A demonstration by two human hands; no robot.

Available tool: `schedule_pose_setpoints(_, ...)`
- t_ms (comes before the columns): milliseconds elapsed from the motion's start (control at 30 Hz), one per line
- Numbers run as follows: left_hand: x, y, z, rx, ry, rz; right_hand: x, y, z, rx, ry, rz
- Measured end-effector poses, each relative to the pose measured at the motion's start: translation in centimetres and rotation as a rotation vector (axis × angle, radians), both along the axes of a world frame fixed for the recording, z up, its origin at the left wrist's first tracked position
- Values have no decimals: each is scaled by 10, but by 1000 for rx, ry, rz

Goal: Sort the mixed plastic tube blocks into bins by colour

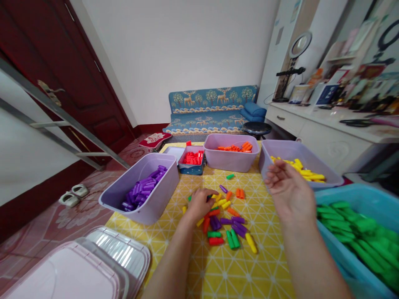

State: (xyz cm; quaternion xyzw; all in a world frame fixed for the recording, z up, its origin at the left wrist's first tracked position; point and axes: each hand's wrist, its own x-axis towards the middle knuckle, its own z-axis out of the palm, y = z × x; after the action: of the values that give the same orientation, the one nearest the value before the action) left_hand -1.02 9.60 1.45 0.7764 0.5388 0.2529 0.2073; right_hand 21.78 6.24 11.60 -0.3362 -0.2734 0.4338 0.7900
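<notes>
Small tube-shaped plastic pieces in several colours lie loose on the yellow patterned tablecloth [249, 274]. My left hand [199, 204] rests palm down at the far left of this pile, thumb and forefinger apart beside some yellow pieces [222, 202]; what lies under its palm is hidden. Nearer me are purple pieces [239, 229], green pieces [232, 239] and a red piece [216, 241]. Raised at the near wall of a lilac bin [268, 155] of yellow pieces [301, 168], my right hand [288, 189] is palm up, fingers loosely curved, with nothing visible in it.
A lilac bin [168, 195] of purple pieces stands left. At the back are a small box [190, 169] of red pieces and a lilac bin [232, 162] of orange ones. A blue bin [358, 191] of green pieces is right. Lids [77, 270] lie front left.
</notes>
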Motion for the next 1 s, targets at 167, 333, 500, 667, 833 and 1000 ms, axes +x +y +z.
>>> schedule_pose_setpoints(167,2,1,-5,-20,-120,-42,-39,18,-56,-192,-853,283)
schedule_pose_setpoints(333,2,2,-11,-58,-250,-96,-58,15,-87,-258,-1592,421)
schedule_pose_setpoints(500,-9,3,1,-97,-376,-99,-57,12,-91,-294,-1743,401)
schedule_pose_setpoints(667,-25,0,20,-118,-251,-54,-52,19,-93,-356,-1694,395)
schedule_pose_setpoints(833,-12,-4,18,-149,-210,-157,-52,22,-97,-253,-1529,441)
schedule_pose_setpoints(1000,-2,-1,14,-114,-341,-137,-49,19,-91,-196,-1226,551)
